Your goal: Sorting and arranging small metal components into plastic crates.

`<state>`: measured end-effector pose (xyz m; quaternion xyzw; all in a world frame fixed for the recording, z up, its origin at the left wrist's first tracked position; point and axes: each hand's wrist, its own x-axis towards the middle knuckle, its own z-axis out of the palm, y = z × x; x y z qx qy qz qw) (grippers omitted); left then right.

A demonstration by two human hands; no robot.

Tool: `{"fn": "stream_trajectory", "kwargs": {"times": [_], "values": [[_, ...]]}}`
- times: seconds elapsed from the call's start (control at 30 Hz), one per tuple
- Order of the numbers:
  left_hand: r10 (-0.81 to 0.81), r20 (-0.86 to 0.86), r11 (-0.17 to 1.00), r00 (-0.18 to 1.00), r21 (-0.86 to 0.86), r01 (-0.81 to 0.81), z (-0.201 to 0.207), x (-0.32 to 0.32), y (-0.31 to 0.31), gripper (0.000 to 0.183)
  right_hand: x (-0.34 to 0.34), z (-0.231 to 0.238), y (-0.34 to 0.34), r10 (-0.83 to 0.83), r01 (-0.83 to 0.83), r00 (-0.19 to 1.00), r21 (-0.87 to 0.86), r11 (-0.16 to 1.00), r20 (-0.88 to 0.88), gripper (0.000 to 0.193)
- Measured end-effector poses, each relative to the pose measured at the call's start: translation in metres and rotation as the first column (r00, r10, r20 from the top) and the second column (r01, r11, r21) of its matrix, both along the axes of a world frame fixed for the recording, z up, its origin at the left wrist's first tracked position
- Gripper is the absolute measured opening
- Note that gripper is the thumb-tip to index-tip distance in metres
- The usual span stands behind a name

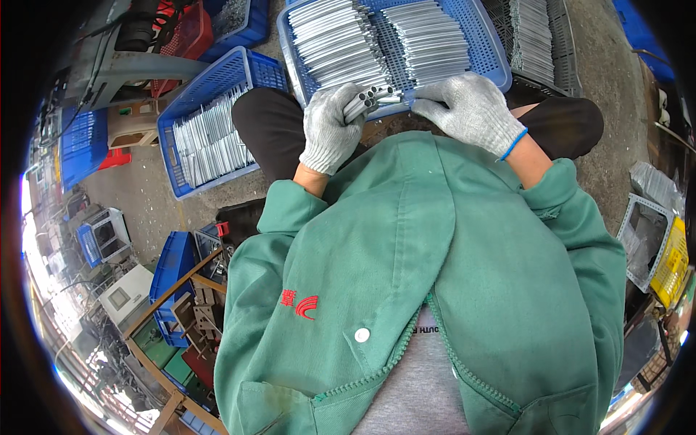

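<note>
My left hand (331, 127), in a grey knit glove, is closed around a small bundle of metal tubes (360, 106). The tubes' hollow ends point up and to the right, over the near rim of a blue crate (500, 67). My right hand (470, 110), gloved the same way with a blue cuff edge, is at that near rim, to the right of the bundle. Its fingers point left, with thumb and fingers apart and nothing visible between them. Inside the crate, silvery tubes lie in a left stack (337, 43) and a shorter right stack (428, 42).
Left of my knee stands another blue crate (174, 168) holding shorter metal tubes (210, 141). A dark crate (569, 51) with more tubes is at the right. Farther left are a red basket (190, 36) and a beige stool (134, 122). A metal frame (645, 243) lies at the far right.
</note>
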<state>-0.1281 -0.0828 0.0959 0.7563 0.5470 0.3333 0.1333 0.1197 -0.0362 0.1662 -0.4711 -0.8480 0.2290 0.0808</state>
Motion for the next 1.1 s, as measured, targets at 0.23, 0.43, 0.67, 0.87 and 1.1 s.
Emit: {"fn": "stream_trajectory", "kwargs": {"times": [0.23, 0.43, 0.67, 0.87, 1.1], "values": [[0.065, -0.016, 0.993, 0.998, 0.104, -0.063, 0.007, 0.005, 0.004, 0.019, -0.005, -0.004, -0.001, -0.172, 0.157, 0.975, -0.115, 0.981, -0.139, 0.028], [0.121, -0.123, 0.958, 0.985, -0.245, -0.148, -0.017, 0.000, 0.021, 0.019, -0.004, -0.029, 0.007, -0.184, 0.182, 0.981, 0.045, 0.982, 0.053, 0.030], [0.072, -0.327, 0.867, 0.942, -0.446, -0.221, -0.056, -0.002, 0.039, 0.020, 0.006, -0.043, 0.000, -0.153, 0.146, 0.981, 0.062, 0.987, 0.122, 0.031], [0.097, -0.210, 0.871, 0.973, -0.454, -0.185, -0.050, -0.001, 0.036, 0.020, 0.010, -0.040, -0.002, -0.135, 0.131, 0.988, 0.068, 0.989, 0.068, 0.030], [0.063, 0.293, 0.841, 0.954, -0.530, 0.107, -0.036, -0.010, 0.022, 0.015, 0.011, -0.025, -0.006, -0.122, 0.120, 0.991, 0.046, 0.992, 0.058, 0.029]]}}
